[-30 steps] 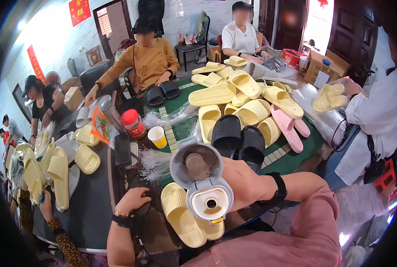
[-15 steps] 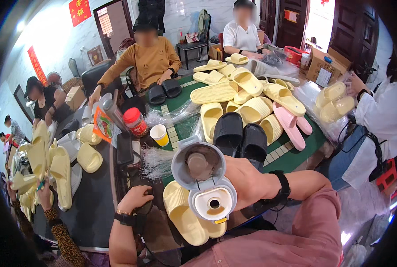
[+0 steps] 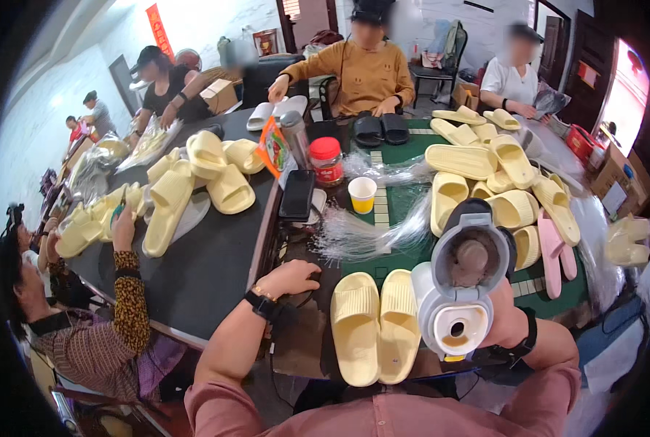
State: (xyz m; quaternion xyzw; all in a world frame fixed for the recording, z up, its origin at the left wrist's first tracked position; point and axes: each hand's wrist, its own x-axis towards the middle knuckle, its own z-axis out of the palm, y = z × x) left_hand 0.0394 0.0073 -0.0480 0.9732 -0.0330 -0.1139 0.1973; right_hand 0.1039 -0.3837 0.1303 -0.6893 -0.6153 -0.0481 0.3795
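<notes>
My right hand (image 3: 507, 315) is wrapped around a grey and white flip-top drink bottle (image 3: 452, 309). Its lid is tipped back, showing the white mouth with a dark round opening and brown liquid marks. Left of the bottle, a pair of pale yellow slides (image 3: 355, 331) lies side by side at the table's near edge. My left hand (image 3: 287, 280) rests on the dark tabletop with fingers loosely bent, apart from the slides and gripping nothing visible. Behind the bottle, black slides are mostly hidden.
Beyond my left hand are a phone (image 3: 296, 195), a red-lidded jar (image 3: 326, 162), a paper cup (image 3: 362, 195) and clear plastic strands (image 3: 347, 234). Yellow slides (image 3: 462, 162) and pink slides (image 3: 551, 255) are piled at the right. Co-workers sit around; one at left handles yellow slides (image 3: 168, 204).
My view has turned left, so the table shifts rightward in it. The bottle no longer covers the yellow slides as much and now stands to their right. My right hand still holds it.
</notes>
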